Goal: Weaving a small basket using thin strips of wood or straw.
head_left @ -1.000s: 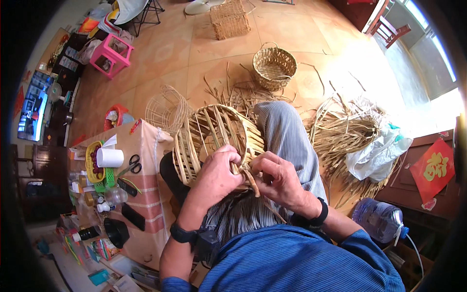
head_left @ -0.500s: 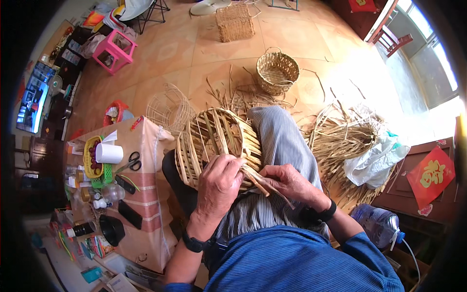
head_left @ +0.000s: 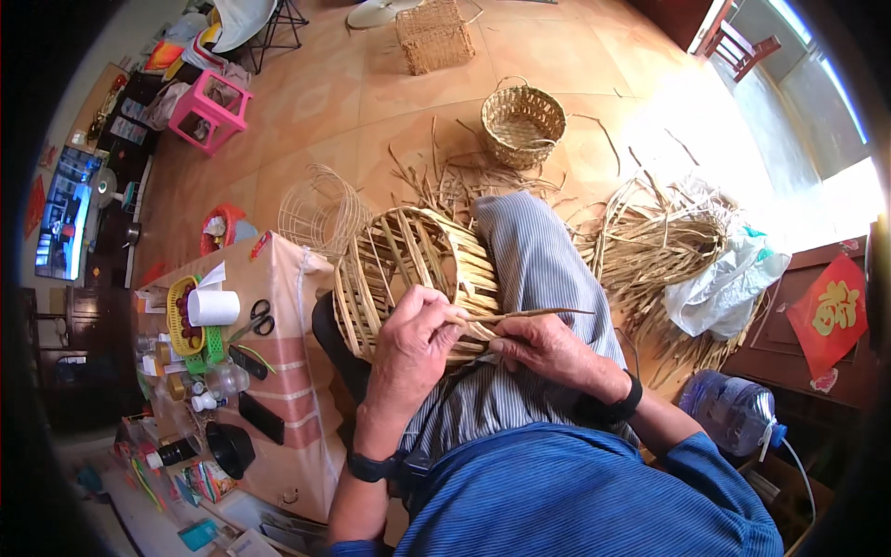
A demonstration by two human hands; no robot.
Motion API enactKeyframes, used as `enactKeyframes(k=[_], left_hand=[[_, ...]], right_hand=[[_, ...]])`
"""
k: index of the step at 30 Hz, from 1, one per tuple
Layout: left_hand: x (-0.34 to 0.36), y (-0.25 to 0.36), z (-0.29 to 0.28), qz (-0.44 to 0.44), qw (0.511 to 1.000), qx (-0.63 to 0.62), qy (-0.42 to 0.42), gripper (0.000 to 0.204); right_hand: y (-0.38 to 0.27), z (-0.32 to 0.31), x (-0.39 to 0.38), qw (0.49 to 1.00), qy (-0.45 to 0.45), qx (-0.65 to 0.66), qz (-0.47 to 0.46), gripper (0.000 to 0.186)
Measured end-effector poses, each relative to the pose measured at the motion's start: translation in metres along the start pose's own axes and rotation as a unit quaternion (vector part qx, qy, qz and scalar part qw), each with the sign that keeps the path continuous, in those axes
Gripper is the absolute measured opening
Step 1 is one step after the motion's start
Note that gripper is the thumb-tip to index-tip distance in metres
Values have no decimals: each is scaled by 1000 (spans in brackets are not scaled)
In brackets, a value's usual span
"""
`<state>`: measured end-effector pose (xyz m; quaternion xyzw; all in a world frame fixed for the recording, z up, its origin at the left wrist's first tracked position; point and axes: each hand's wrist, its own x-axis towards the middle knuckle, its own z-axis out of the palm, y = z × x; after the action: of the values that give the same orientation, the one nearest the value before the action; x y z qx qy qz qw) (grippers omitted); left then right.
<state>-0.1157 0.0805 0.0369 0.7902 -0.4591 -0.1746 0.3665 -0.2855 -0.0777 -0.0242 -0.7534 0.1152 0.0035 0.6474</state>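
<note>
1. A round, open-ribbed basket (head_left: 475,274) lies tilted on the person's lap, between the left hand and the striped trouser leg (head_left: 538,241).
2. The left hand (head_left: 413,339) pinches a brown strip (head_left: 548,312) at the basket's near edge; the right hand (head_left: 552,353) pinches it too, thumb against fingers, the free end pointing right.
3. Beyond the knees, a round woven basket (head_left: 506,150) with a handle stands upright on the floor.
4. Left of the lap, the table (head_left: 288,278) bears a yellow basket (head_left: 171,317) of dark red round items (head_left: 191,330), a white roll (head_left: 213,307) beside it, and a black bowl (head_left: 229,450), its contents unclear.
5. At right, a white plastic bag (head_left: 719,297) lies against dried strips (head_left: 659,241).
6. Nearer, a bluish water jug (head_left: 733,413) lies sideways, its fill hard to tell.
</note>
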Motion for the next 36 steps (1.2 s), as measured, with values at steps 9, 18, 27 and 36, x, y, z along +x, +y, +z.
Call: enactKeyframes(k=[9,18,27,36], left_hand=[[18,-15,-10,-39,995,-70,-55,18],[12,-8,9,-115,981,-156,31,18],[-12,-14,5,-23,993,-26,110,31],[-25,-15,26,16,993,53,109,56]], right_hand=[[-12,3,-21,974,68,-182,-115,13],[-64,4,-22,960,27,-196,-198,16],[-95,-22,62,957,51,-196,-207,21],[-75,-37,109,974,-44,-186,-119,24]])
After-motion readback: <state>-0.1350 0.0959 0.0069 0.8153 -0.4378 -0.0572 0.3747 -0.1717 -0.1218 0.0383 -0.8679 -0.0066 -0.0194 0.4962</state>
